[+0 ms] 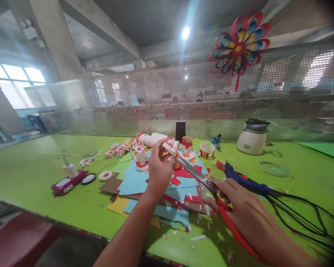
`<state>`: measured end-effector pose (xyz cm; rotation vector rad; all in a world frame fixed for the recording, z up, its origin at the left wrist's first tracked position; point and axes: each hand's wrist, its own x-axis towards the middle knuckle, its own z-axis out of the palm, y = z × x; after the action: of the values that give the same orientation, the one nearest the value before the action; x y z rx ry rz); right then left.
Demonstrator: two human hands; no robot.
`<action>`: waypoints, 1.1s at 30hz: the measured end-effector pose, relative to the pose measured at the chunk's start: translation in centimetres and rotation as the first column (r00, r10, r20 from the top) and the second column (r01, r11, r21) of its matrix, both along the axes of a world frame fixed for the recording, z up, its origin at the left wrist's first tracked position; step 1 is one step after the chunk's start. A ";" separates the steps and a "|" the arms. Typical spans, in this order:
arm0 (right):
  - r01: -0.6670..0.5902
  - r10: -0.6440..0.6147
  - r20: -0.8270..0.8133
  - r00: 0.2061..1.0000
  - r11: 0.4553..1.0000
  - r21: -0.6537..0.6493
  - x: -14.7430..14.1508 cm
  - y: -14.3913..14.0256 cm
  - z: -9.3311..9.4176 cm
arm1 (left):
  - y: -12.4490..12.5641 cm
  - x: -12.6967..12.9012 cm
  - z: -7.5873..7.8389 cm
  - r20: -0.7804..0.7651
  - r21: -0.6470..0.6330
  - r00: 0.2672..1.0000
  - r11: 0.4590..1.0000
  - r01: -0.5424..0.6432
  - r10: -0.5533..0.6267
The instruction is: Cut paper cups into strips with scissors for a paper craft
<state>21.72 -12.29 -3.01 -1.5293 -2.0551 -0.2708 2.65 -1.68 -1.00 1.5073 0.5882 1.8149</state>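
My left hand [160,165] pinches a white paper strip [169,148] above a pile of coloured paper. In my right hand [239,202] are scissors [196,173] with red handles, their blades reaching left to the strip. The blades look nearly closed at the strip's lower edge; whether they bite into it is unclear. Below the hands lie light blue paper sheets [133,183], with red, brown and yellow sheets among them. White paper cups with red bands stand behind, among them one cup [207,150] and another cup [141,161] beside my left hand.
A purple power strip [68,183] with a white plug stands at left, near a round black-rimmed disc [88,178]. At right are a blue-handled tool [245,180] with black cable, a white kettle [252,137] and a ring [273,168]. Paper scraps litter the green table [22,159].
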 end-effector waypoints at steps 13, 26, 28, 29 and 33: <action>-0.004 -0.033 0.177 0.984 0.979 0.204 0.6 -0.3 0.7 | -0.8 0.2 -0.4 -0.307 -0.032 0.943 0.989 -0.144 0.127; 0.043 -0.082 0.221 0.972 0.983 0.176 0.9 -0.5 0.4 | -0.1 0.1 -1.3 -0.358 -0.046 0.926 0.989 -0.143 0.118; 0.040 -0.079 0.232 0.970 0.985 0.168 1.0 -0.5 0.4 | -0.1 0.2 -1.4 -0.346 -0.054 0.934 0.991 -0.119 0.093; 0.039 -0.076 0.234 0.969 0.986 0.160 1.1 -0.5 0.4 | -0.1 0.2 -1.4 -0.337 -0.059 0.939 0.993 -0.101 0.076; 0.021 -0.052 0.216 0.975 0.990 0.140 1.3 -0.6 0.5 | -0.3 0.4 -1.3 -0.285 -0.059 0.958 0.998 -0.033 0.015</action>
<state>23.02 -12.87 -2.54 -1.5108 -2.1267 -0.6072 3.04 -2.01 -2.27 1.7383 0.7970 1.5913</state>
